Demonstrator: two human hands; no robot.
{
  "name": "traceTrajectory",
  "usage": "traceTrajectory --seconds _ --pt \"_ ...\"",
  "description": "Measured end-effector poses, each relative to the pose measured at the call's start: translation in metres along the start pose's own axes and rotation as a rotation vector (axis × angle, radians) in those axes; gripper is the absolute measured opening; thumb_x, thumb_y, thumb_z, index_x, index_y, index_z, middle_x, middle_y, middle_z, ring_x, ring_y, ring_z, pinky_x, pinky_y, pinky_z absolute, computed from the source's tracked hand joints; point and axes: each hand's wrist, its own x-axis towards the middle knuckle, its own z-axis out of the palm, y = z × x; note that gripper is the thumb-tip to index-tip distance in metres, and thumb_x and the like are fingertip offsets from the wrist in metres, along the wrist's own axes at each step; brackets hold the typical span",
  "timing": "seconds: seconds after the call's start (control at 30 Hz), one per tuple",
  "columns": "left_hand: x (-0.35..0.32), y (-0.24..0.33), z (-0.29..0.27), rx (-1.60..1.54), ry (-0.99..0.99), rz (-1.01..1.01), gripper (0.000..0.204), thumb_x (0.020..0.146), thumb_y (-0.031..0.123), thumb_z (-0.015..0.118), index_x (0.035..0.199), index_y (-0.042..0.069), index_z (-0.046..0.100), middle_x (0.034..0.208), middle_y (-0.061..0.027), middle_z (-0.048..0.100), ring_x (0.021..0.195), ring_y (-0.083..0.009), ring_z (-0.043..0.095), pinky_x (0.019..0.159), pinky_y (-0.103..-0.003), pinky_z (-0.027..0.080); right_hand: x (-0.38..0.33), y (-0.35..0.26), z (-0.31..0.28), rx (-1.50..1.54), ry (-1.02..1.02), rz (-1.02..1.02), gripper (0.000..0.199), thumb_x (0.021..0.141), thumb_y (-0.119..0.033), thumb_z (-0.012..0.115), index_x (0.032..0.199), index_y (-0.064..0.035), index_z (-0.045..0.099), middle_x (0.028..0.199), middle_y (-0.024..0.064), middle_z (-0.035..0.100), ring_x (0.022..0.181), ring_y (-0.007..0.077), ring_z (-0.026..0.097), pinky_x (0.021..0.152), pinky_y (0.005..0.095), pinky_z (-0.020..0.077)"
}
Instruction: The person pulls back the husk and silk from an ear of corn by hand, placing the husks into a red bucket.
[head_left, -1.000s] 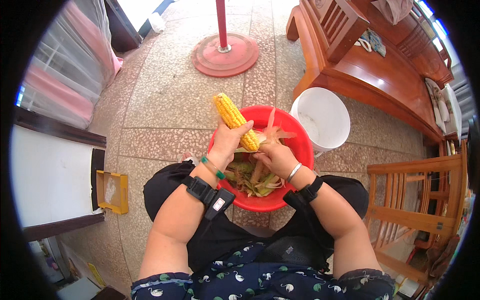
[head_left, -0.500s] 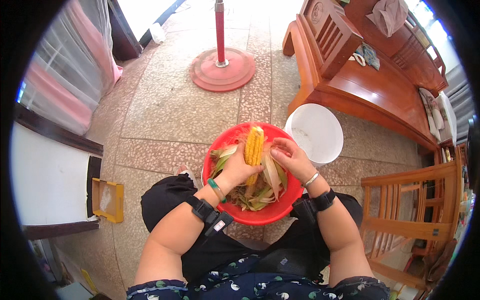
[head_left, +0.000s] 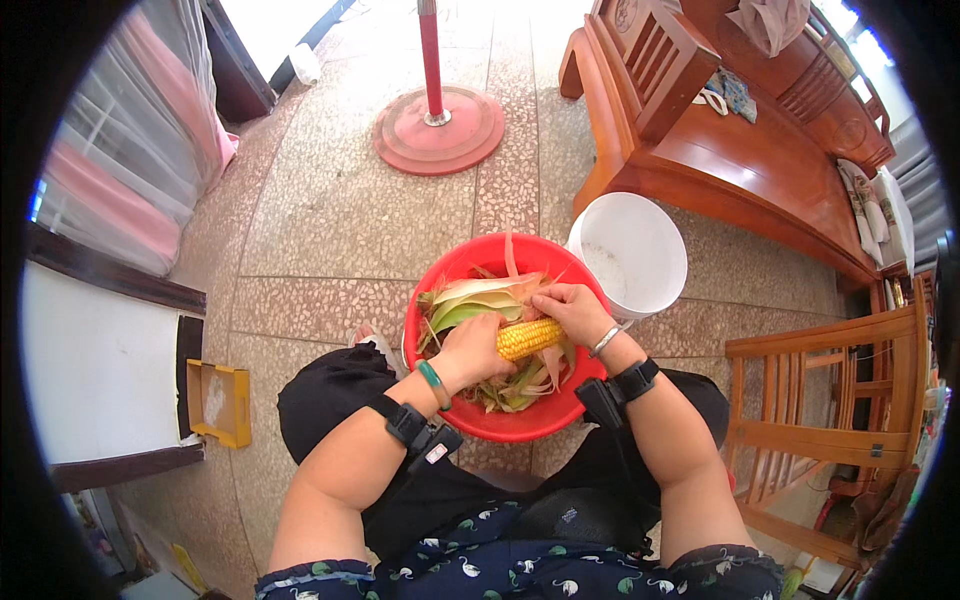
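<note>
Over a red basin (head_left: 497, 433) between my knees, a bare yellow ear of corn (head_left: 532, 338) lies tilted almost sideways. My left hand (head_left: 472, 352), with a green bangle at its wrist, is closed round the corn's left end. At the upper right of the ear, my right hand (head_left: 572, 318) is bent with its fingertips pinched together beside pinkish strands and husk. What those fingertips hold is too small to tell. Pale and green corn husks (head_left: 482, 298) and brown silk fill the basin under and around both hands.
A white bucket (head_left: 655, 255) stands against the basin's right side, pale bits inside. Beyond it is a wooden bench (head_left: 720, 185); a wooden chair (head_left: 820, 345) is at right. A round red stand base (head_left: 440, 135) sits ahead. A yellow box (head_left: 237, 405) lies at left.
The corn has turned from nearly upright to nearly sideways and come lower. My right hand has moved left and down onto its end, fingers closing. Husk leaves now spread across the basin's far side.
</note>
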Motion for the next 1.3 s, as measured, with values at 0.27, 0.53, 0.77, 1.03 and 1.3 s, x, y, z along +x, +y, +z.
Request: traceTrajectory --seconds 0.27,0.53,0.77,1.03,1.3 --pt "-0.001 -0.006 -0.007 0.211 -0.032 0.012 0.049 0.055 0.03 0.074 0.092 0.002 0.058 0.09 -0.0204 0.059 0.086 -0.0326 0.057 0.075 -0.039 0.046 -0.004 -0.006 -0.001 0.303 0.168 -0.046 0.019 0.089 -0.016 0.05 0.092 0.0012 0.058 0.067 -0.0013 0.053 0.059 0.0058 0.047 0.056 0.0182 0.0402" --pt "-0.012 -0.011 -0.025 0.167 0.076 -0.206 0.05 0.06 0.034 0.072 0.092 0.0 0.056 0.084 -0.0193 0.061 0.079 -0.0338 0.06 0.069 -0.04 0.048 -0.013 0.006 -0.013 -0.098 0.098 0.025 0.018 0.085 -0.015 0.051 0.09 -0.0013 0.061 0.062 0.0004 0.055 0.054 0.0085 0.05 0.053 0.0221 0.0428" --pt "-0.022 0.005 -0.025 -0.108 0.28 -0.052 0.057 0.069 0.04 0.067 0.102 -0.002 0.049 0.094 -0.0232 0.058 0.087 -0.0385 0.057 0.075 -0.042 0.045 -0.041 -0.028 -0.001 -0.679 -0.18 0.104 0.06 0.077 -0.02 0.061 0.127 -0.002 0.035 0.106 0.0209 0.057 0.094 0.0252 0.058 0.079 0.0316 0.0467" --pt "-0.045 0.027 -0.018 -0.217 0.156 0.099 0.06 0.076 0.034 0.063 0.116 -0.002 0.038 0.105 -0.0222 0.053 0.094 -0.0333 0.055 0.078 -0.038 0.045 -0.043 -0.052 0.013 0.404 -0.131 0.096 0.041 0.084 -0.025 0.057 0.118 -0.0071 0.041 0.106 0.0031 0.053 0.098 0.0163 0.055 0.08 0.0331 0.0481" --pt "-0.047 0.03 -0.042 -1.381 -0.479 -0.309 0.061 0.086 0.057 0.031 0.116 0.005 0.042 0.1 -0.0144 0.057 0.083 -0.0224 0.061 0.069 -0.032 0.05 -0.041 -0.04 0.027 0.881 -0.267 0.025 0.04 0.089 -0.016 0.045 0.125 -0.012 0.029 0.112 0.0083 0.049 0.099 0.0213 0.055 0.08 0.0356 0.048"
